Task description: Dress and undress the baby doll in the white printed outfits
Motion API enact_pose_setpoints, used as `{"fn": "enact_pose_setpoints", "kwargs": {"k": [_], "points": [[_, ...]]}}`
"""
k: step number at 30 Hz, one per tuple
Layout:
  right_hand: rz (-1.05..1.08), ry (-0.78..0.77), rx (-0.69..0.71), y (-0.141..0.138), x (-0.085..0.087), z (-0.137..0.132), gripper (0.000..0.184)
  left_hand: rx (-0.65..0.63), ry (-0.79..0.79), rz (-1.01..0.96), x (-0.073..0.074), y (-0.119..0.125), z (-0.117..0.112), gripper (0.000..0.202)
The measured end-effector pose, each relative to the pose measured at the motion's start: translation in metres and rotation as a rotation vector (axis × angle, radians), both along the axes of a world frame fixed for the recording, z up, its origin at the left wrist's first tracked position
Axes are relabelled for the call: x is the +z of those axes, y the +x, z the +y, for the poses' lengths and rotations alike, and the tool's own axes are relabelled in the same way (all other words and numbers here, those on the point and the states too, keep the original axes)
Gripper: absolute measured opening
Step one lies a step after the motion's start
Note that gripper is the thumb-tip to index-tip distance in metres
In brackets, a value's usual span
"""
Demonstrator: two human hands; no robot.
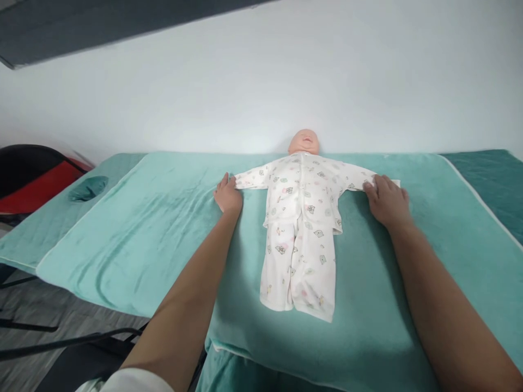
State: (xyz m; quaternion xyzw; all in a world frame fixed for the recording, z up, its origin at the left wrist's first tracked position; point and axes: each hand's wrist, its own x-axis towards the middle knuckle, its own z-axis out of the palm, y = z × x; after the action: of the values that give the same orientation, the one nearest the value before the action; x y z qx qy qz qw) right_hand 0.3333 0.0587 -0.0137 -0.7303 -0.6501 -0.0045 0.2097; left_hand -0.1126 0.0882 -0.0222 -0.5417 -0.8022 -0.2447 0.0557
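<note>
A baby doll (304, 141) lies on its back, its head toward the wall. It wears a white long-sleeved baby shirt (302, 188) with a small print, the sleeves stretched out to both sides. Matching trousers (298, 267) lie flat below the shirt's hem, and no feet show at their ends. My left hand (227, 195) is closed over the end of the left-hand sleeve, hiding its cuff. Over the other sleeve's end my right hand (389, 202) is closed, thumb on the near side, with a bit of white cuff sticking out past the fingers.
A turquoise cover (122, 234) spreads over the long bed, wrinkled at left. The bed's face hole (87, 188) is at its left end. Behind stands a white wall (204, 98). A black and red chair (41, 179) is at far left, and a dark panel (102, 27) juts in above.
</note>
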Motion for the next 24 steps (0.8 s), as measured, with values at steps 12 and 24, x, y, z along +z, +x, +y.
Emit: {"fn": "enact_pose_setpoints", "kwargs": {"k": [12, 24], "points": [[-0.013, -0.069, -0.144, -0.004, 0.004, -0.033, 0.076, -0.050, -0.064, 0.027, -0.002, 0.002, -0.026, 0.071], [-0.080, -0.125, -0.112, -0.008, 0.000, -0.144, 0.071, -0.172, -0.099, 0.042, 0.007, -0.001, -0.155, 0.049]]}}
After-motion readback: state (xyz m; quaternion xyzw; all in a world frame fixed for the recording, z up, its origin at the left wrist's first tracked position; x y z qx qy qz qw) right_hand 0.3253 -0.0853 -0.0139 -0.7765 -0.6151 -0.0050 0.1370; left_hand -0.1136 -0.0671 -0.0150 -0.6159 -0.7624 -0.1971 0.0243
